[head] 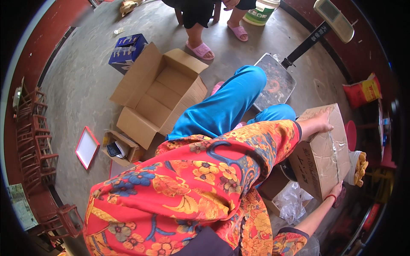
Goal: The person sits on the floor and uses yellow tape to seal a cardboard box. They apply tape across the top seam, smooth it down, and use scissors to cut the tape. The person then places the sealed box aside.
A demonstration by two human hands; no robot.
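Note:
A taped cardboard box (323, 153) with handwriting on it is held between my two hands at the right. My left hand (323, 121) lies across its upper end, fingers spread over the edge. At its lower end my right hand (335, 191), with a red band at the wrist, grips the side. Under and beside this box is another carton (272, 204) with clear plastic bags (292, 203). An open, empty cardboard box (166, 92) stands on the floor beyond my knees, its flaps spread.
A platform scale (275, 80) with a display post stands ahead. A person in pink slippers (201, 50) sits opposite. Also about are a blue box (127, 52), a small carton (112, 136), a red-edged tray (87, 148), a white bucket (261, 12) and stacked wooden stools (35, 137).

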